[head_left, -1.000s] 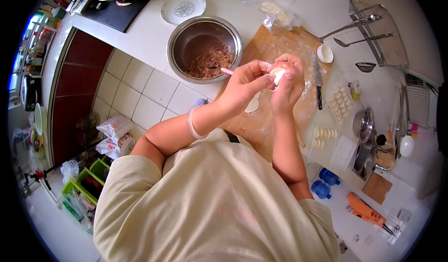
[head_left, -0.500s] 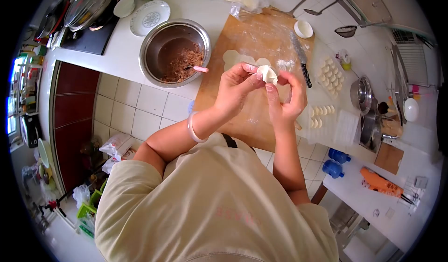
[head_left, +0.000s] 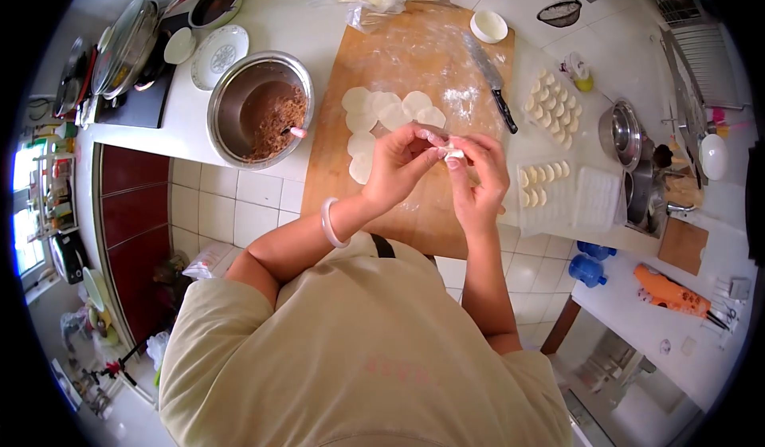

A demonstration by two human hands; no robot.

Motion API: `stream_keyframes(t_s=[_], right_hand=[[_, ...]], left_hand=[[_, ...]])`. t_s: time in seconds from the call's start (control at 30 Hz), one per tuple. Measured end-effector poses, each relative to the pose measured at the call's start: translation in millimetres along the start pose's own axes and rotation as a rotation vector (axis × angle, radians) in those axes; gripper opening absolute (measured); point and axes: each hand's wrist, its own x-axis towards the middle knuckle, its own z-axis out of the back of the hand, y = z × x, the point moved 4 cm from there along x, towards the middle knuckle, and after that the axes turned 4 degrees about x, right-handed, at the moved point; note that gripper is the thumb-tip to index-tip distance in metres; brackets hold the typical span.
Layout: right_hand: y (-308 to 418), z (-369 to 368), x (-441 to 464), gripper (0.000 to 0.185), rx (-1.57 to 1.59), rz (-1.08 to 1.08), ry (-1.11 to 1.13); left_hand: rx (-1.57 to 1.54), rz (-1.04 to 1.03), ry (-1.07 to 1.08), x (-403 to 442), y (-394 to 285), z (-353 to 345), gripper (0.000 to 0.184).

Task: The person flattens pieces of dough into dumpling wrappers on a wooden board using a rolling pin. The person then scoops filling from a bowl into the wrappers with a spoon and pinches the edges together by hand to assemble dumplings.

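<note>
A small white dumpling (head_left: 453, 152) is pinched between the fingertips of both hands, above the wooden board (head_left: 430, 228). My left hand (head_left: 405, 160) grips its left side, and my right hand (head_left: 478, 178) grips its right side. Fingers cover most of the dumpling. Round dough wrappers (head_left: 361, 146) lie overlapping on the board, left of and beyond my hands. A steel bowl (head_left: 225, 112) of brown minced filling (head_left: 276, 122) stands left of the board, with a pink-handled utensil (head_left: 297, 132) in it.
A knife (head_left: 492, 80) and a white cup (head_left: 488, 27) are on the board's right side. Trays of shaped dumplings (head_left: 554, 108) (head_left: 543, 184) stand farther right. A patterned plate (head_left: 219, 56) and the stove (head_left: 143, 100) are at the left. Metal bowls (head_left: 621, 134) stand at the right.
The view has swung, so the bowl and board appear farther left and the wrappers show more fully. My fingers have closed more tightly around the dumpling, which is now mostly covered.
</note>
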Motion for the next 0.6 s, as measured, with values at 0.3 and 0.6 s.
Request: stream_keyframes(t_s=[0.3,0.6], right_hand=[[-203,12,0,0.014,0.051,-0.657,-0.036],[-270,-5,41,0.014,-0.551,-0.227,0.231]], left_hand=[[0.089,0.613,-0.125,22,105,37,0.013],[0.153,0.716,-0.154,-1,96,91,0.019]])
